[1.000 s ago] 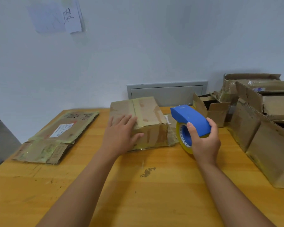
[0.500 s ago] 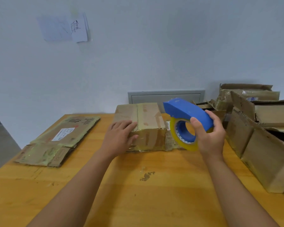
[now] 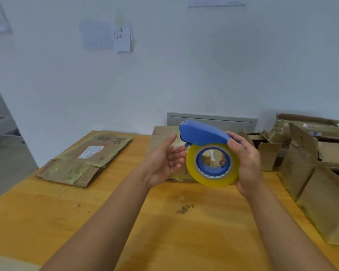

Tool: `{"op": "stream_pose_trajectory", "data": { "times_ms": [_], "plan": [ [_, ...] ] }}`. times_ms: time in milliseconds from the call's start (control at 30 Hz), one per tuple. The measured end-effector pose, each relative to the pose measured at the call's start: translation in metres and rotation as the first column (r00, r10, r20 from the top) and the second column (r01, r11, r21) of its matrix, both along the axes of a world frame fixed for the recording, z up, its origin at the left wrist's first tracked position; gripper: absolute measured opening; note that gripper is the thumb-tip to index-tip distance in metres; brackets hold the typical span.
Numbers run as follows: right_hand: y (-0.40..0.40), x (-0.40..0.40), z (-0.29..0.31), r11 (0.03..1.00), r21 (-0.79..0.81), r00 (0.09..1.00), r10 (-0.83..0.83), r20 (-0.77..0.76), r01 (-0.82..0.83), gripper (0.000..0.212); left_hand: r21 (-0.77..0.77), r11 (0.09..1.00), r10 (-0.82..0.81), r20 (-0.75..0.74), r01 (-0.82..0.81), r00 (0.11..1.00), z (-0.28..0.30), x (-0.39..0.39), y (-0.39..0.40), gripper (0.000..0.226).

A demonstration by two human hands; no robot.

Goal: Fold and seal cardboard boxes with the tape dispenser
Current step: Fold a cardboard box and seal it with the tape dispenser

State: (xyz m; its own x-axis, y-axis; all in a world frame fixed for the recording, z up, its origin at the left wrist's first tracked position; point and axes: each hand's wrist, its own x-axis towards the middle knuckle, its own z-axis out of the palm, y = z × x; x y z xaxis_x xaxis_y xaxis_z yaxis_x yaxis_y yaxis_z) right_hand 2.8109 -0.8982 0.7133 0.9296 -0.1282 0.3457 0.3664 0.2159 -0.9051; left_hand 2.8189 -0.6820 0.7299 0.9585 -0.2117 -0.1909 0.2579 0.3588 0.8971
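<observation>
Head view, sole view.

Item 1: tape dispenser [image 3: 204,133], blue plastic housing over a roll of yellowish packing tape [image 3: 194,169]. Held clear of the counter [image 3: 164,231], raised between the two hands and in front of the box. The cutter end points toward the left fingers, probably so that the loose tape end can be found and pulled free before sealing.

Item 2: right hand [image 3: 247,163]. Fingers [image 3: 232,142] curl round the rear of the dispenser, thumb on the blue housing, other fingertips reaching behind the roll, one showing through its core. Firm carrying grasp; it appears to steady the tool for the other hand.

Item 3: left hand [image 3: 164,163]. Palm turned up and inward, fingers [image 3: 172,153] straight and relaxed, grasping nothing. Fingertips sit just beside the roll's left rim and below the cutter end; whether they touch the tape cannot be told.

Item 4: folded cardboard box [image 3: 160,133]. On the counter, beyond both sets of fingers, largely hidden behind them and the dispenser. Judged to be the box awaiting tape.

Item 5: flattened cardboard box [image 3: 86,163] with white label. Flat on the counter, well to the left of the left fingers; likely stock awaiting folding.

Item 6: stack of worn cardboard boxes [image 3: 311,163]. Right of the right fingers, along the counter edge and wall; some open-topped.

Item 7: paper notes [image 3: 121,38]. Fixed to the wall, high above the fingers.
</observation>
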Motion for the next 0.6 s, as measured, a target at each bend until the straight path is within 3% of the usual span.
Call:
{"op": "stream_pose_trajectory", "data": {
  "times_ms": [133,267,400,500,600],
  "plan": [
    [0.007,0.002,-0.002,0.999,-0.011,0.999,0.036,0.001,-0.036,0.071,-0.093,0.994,0.05,-0.013,-0.051,0.999,0.001,0.001,0.013,0.014],
    [0.01,0.005,-0.005,0.994,-0.08,0.998,0.07,0.011,-0.069,0.047,-0.06,0.996,0.058,-0.054,-0.062,0.997,-0.002,0.001,0.025,0.016],
    [0.011,0.004,0.0,0.962,-0.266,0.996,0.074,0.059,-0.056,0.056,0.182,0.976,0.117,0.026,-0.119,0.993,-0.003,0.003,0.034,0.013],
    [0.005,0.007,0.01,0.904,-0.426,0.994,0.072,0.08,-0.031,0.063,0.379,0.902,0.174,0.12,-0.207,0.977,0.001,0.004,0.032,0.011],
    [-0.006,0.01,0.019,0.843,-0.538,0.994,0.066,0.092,-0.006,0.068,0.473,0.816,0.263,0.208,-0.332,0.942,0.006,0.013,0.038,0.014]
  ]
}}
